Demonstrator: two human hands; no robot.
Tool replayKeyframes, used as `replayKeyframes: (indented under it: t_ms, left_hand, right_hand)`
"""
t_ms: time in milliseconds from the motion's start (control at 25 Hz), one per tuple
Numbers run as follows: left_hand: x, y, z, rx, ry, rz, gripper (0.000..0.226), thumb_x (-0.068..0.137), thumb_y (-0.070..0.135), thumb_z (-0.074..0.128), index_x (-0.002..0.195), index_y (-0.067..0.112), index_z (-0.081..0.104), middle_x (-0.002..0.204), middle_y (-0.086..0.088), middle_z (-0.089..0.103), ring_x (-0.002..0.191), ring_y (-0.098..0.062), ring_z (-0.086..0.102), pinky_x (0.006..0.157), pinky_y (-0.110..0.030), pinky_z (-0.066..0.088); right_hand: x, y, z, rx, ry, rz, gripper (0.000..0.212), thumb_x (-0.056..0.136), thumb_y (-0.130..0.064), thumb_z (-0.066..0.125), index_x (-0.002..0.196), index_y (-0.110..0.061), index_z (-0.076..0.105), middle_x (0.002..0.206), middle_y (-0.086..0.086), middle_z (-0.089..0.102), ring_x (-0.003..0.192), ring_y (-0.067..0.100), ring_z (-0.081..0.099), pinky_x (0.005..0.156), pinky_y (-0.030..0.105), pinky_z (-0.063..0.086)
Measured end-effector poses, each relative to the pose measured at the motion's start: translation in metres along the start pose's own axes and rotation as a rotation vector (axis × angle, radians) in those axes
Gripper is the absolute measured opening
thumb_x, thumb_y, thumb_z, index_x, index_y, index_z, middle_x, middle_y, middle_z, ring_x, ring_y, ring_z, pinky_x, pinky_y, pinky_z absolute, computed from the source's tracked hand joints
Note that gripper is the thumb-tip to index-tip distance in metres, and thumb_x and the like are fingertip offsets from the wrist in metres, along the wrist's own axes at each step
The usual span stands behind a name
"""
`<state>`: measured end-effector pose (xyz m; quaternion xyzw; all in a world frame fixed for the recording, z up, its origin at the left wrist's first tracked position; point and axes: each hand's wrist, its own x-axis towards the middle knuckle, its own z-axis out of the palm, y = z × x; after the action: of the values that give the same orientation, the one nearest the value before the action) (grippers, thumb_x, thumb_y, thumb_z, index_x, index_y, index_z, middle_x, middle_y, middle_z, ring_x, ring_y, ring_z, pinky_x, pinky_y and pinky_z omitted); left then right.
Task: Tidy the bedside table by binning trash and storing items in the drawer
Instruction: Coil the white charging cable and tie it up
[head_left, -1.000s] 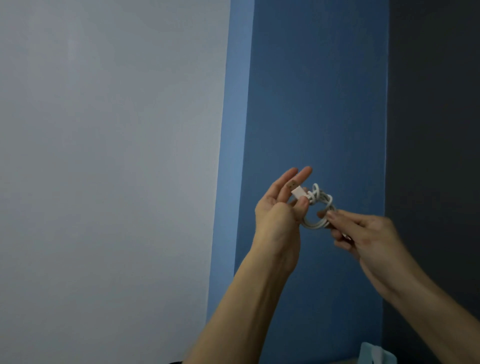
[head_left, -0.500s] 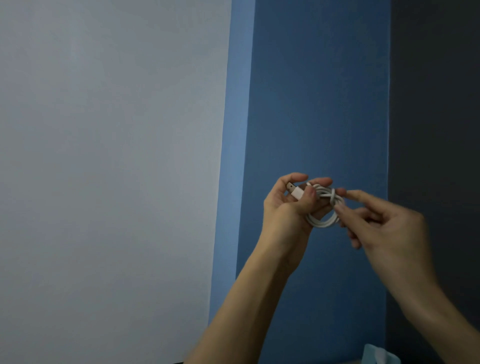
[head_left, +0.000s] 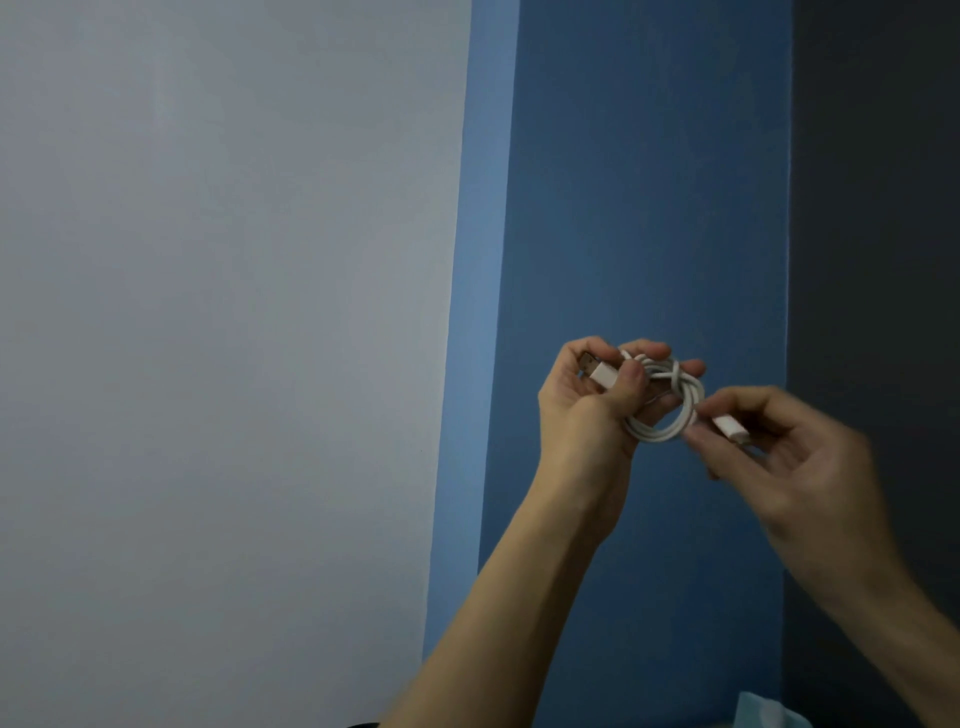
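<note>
A coiled white charging cable (head_left: 670, 410) is held up in front of the blue wall, its loops bound by a wrap of its own cord. My left hand (head_left: 587, 410) is closed around the coil, thumb pressing the USB plug (head_left: 602, 371) at the top. My right hand (head_left: 789, 457) pinches the cable's other small white connector (head_left: 730, 428) just right of the coil. The bedside table, drawer and bin are out of view.
A pale grey wall (head_left: 223, 364) fills the left, a blue wall panel (head_left: 644, 208) the middle, a dark wall (head_left: 878, 208) the right. A light blue object (head_left: 763, 712) peeks in at the bottom edge.
My left fingers have curled shut around the coil. My right hand has pulled the free connector end out to the right of the loop.
</note>
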<state>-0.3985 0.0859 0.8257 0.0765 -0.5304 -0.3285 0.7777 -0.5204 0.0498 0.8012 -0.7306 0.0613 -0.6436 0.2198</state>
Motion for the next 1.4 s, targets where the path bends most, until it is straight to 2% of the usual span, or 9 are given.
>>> replayKeyframes:
  t_ms: [80,240,440,640,800,960,1080,1240,1400]
  left_hand:
    - [0.001,-0.001,-0.002,0.011,-0.014,0.021,0.023,0.094,-0.008,0.04,0.084,0.013,0.04,0.085,-0.007,0.063,0.075,-0.027,0.071,0.07,-0.033,0.058]
    - [-0.003,-0.014,-0.007,0.023,-0.066,0.022,0.02,0.09,-0.006,0.045,0.082,0.012,0.043,0.084,-0.007,0.064,0.077,-0.029,0.071,0.073,-0.036,0.059]
    - [-0.005,-0.023,-0.009,0.047,-0.099,0.026,0.013,0.083,0.002,0.051,0.089,0.014,0.048,0.085,-0.006,0.069,0.082,-0.029,0.07,0.077,-0.037,0.058]
    - [-0.004,-0.026,-0.006,-0.02,-0.096,-0.029,0.015,0.088,0.0,0.049,0.096,0.012,0.049,0.085,-0.005,0.072,0.079,-0.022,0.072,0.075,-0.031,0.059]
    - [-0.004,-0.027,-0.007,-0.076,-0.12,-0.059,0.013,0.084,0.004,0.048,0.093,0.013,0.049,0.086,-0.006,0.072,0.085,-0.025,0.071,0.079,-0.039,0.057]
    - [-0.002,-0.024,-0.006,-0.055,-0.133,-0.07,0.01,0.084,0.008,0.049,0.091,0.016,0.049,0.09,-0.004,0.073,0.079,-0.019,0.07,0.072,-0.03,0.056]
    - [-0.004,-0.023,-0.005,-0.064,-0.162,-0.073,0.009,0.085,0.009,0.048,0.091,0.016,0.049,0.091,-0.003,0.074,0.075,-0.017,0.069,0.068,-0.028,0.056]
    - [-0.006,-0.027,-0.005,-0.014,-0.174,-0.051,0.01,0.086,0.008,0.047,0.092,0.014,0.051,0.097,-0.003,0.073,0.084,-0.017,0.069,0.068,-0.031,0.057]
    - [-0.009,-0.033,-0.012,0.204,-0.135,0.046,0.014,0.09,0.002,0.048,0.096,0.011,0.057,0.108,-0.008,0.07,0.098,-0.022,0.067,0.082,-0.028,0.055]
  right_hand:
    - [0.0,0.001,-0.006,-0.018,-0.083,-0.04,0.022,0.078,-0.002,0.063,0.083,-0.023,0.067,0.082,-0.003,0.068,0.069,0.011,0.064,0.062,0.013,0.051]
    - [0.005,-0.003,-0.014,-0.148,-0.062,-0.119,0.005,0.074,-0.032,0.065,0.075,-0.032,0.069,0.069,-0.003,0.065,0.053,0.01,0.056,0.049,0.013,0.043]
    - [0.009,0.001,-0.018,-0.421,-0.011,-0.189,0.015,0.068,-0.044,0.07,0.081,-0.037,0.067,0.076,-0.013,0.058,0.07,0.006,0.053,0.059,0.01,0.04]
    - [0.013,-0.001,-0.019,-0.264,0.025,-0.162,0.015,0.06,-0.023,0.074,0.075,-0.024,0.07,0.081,-0.007,0.066,0.074,0.006,0.064,0.066,0.01,0.049]
    - [0.021,0.006,-0.021,-0.09,-0.096,-0.068,0.033,0.047,-0.05,0.079,0.064,-0.023,0.072,0.078,-0.006,0.065,0.074,0.002,0.063,0.064,0.005,0.046]
    - [0.023,0.016,-0.022,0.012,-0.149,0.001,0.053,0.037,-0.067,0.076,0.065,-0.022,0.072,0.085,-0.01,0.07,0.084,0.003,0.067,0.076,0.012,0.051]
    - [0.022,0.018,-0.021,0.068,-0.14,0.057,0.057,0.034,-0.063,0.08,0.065,-0.02,0.061,0.075,-0.004,0.068,0.075,0.008,0.068,0.069,0.024,0.057]
    - [0.023,0.018,-0.018,0.031,-0.133,0.074,0.05,0.039,-0.059,0.081,0.077,-0.029,0.066,0.082,-0.006,0.071,0.071,0.009,0.067,0.065,0.018,0.055]
    - [0.022,0.017,-0.017,-0.179,-0.028,0.073,0.018,0.065,-0.015,0.08,0.073,-0.027,0.07,0.068,0.004,0.071,0.055,0.018,0.064,0.055,0.026,0.051]
